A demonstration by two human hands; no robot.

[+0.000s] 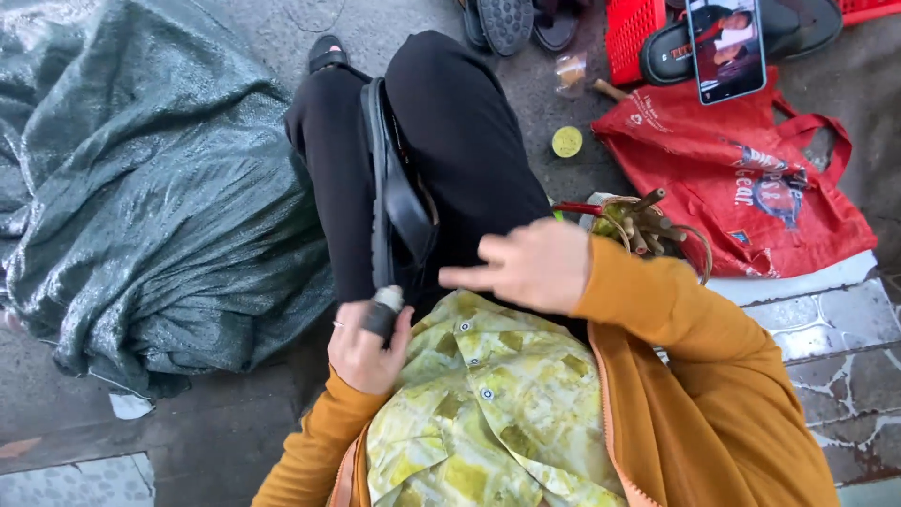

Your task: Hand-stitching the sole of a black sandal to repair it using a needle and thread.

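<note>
Lower centre of frame: left hand [364, 345] closed around a small dark tube [383, 314] with a pale cap, held upright. Right hand [530, 266] empty, fingers loosely spread, hovering above the lap. Black sandal [392, 192] lies on the knee, centre. Sandal looks light, rubbery, flexible; best gripped at the sole edge. Red bag [741, 183] at upper right.

red basket [631, 38] cut off at top edge; right hand [535, 265] motion-blurred.
</note>
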